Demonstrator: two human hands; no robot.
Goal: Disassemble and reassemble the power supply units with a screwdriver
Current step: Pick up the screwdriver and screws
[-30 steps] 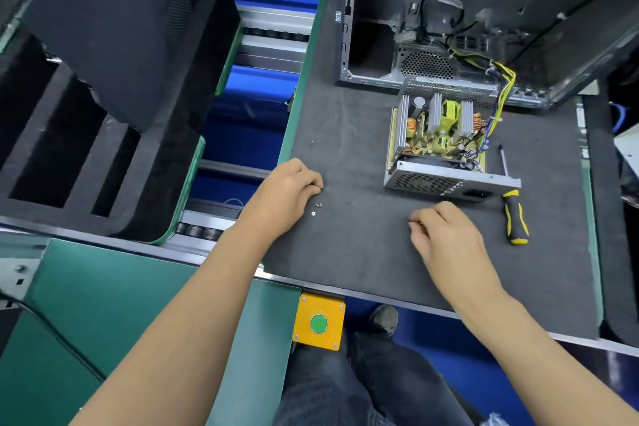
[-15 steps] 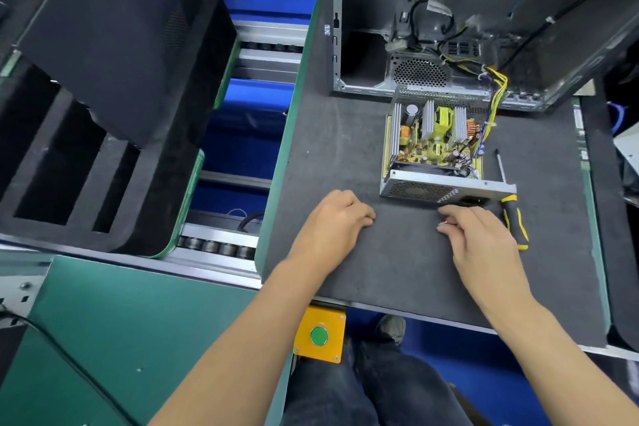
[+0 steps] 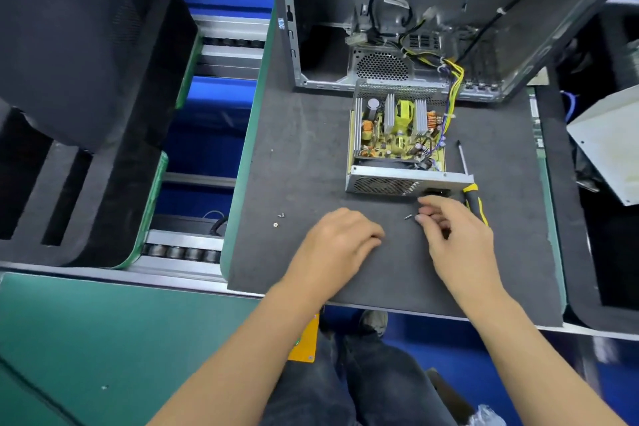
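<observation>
Power supply unit (image 3: 397, 135) lay coverless; screwdriver (image 3: 475, 199) beside it was untouched. Right hand (image 3: 456, 239) pinched a screw (image 3: 408, 217); left hand (image 3: 337, 240), loosely curled, held nothing visible. Reassembly apparently remained.

Screwdriver (image 3: 474, 195) right of power supply (image 3: 401, 142), on mat (image 3: 304, 156).

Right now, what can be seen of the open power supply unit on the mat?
The power supply unit is a bare silver metal box with its top cover off. Inside show a yellowish circuit board, finned aluminium heatsinks, copper coils, a yellow transformer and a capacitor. Its near wall is perforated. It sits flat on the dark mat, just in front of the computer case, with yellow wires running into that case. Neither hand touches it.
</observation>
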